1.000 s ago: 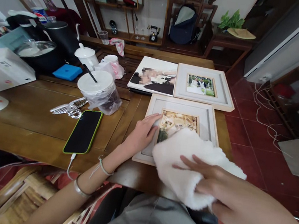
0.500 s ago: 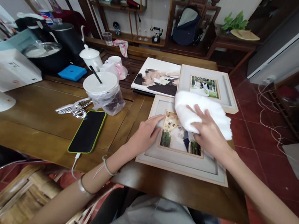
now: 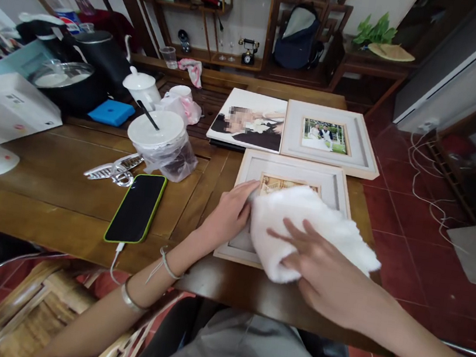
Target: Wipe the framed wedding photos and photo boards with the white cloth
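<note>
A light wooden picture frame with a pale mat lies flat at the table's front edge. My left hand rests on its left side, fingers stretched out and lying flat. A folded white towel, held in my right hand, covers most of the photo and the frame's lower right part. Behind lies a second framed photo of two people outdoors, beside a white-edged photo panel stacked on something dark.
Left on the wooden table are a phone on a charging cable, a silver hair claw clip, a lidded drink cup with a straw, a white teapot, a blue box and a black pot.
My right hand has drawn the towel down toward me over the photo, to the frame's front edge. My left hand stays on the frame's left side.
</note>
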Demonstrator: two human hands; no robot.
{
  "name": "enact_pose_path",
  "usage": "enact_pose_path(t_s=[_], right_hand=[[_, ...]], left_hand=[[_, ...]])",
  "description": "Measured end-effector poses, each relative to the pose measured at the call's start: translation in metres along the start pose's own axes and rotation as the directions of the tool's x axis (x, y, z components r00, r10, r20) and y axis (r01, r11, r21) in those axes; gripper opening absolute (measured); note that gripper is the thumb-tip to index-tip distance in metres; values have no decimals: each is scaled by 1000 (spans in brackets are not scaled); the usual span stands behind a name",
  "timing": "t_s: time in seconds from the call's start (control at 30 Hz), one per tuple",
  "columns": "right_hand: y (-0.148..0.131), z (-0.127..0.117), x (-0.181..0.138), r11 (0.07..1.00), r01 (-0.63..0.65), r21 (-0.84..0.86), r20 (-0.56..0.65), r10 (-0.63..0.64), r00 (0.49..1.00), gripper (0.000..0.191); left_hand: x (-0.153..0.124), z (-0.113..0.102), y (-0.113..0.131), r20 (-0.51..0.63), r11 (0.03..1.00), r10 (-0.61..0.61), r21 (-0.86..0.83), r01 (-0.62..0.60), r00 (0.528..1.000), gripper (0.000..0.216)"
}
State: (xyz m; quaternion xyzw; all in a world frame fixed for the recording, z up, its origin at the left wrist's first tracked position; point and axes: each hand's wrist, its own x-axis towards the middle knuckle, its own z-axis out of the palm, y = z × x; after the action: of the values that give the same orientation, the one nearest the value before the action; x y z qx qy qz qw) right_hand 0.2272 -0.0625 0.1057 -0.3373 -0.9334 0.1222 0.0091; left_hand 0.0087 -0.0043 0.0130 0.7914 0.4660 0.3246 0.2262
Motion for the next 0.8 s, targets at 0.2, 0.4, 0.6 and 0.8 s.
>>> enact_pose_path(t_s=[0.2,0.4,0.6,0.8], right_hand=[[32,-34,-28,901,-203,384,-293,327,898,19],[79,-30,22,923,-354,148,-795,324,513,25],[88,8,94,966,18,-256,-347,-109,931,33],[94,11,80,959,18,-284,-132,-58,990,42]], left_hand=[[1,1,0,-2,999,28,-19,-28,1000,38],[0,2,-1,-27,999,45,-21,-45,999,33],[2,-1,0,5,999,50,-11,-50,999,33],[2,0,-1,-15,997,73,-7,-73,997,31]])
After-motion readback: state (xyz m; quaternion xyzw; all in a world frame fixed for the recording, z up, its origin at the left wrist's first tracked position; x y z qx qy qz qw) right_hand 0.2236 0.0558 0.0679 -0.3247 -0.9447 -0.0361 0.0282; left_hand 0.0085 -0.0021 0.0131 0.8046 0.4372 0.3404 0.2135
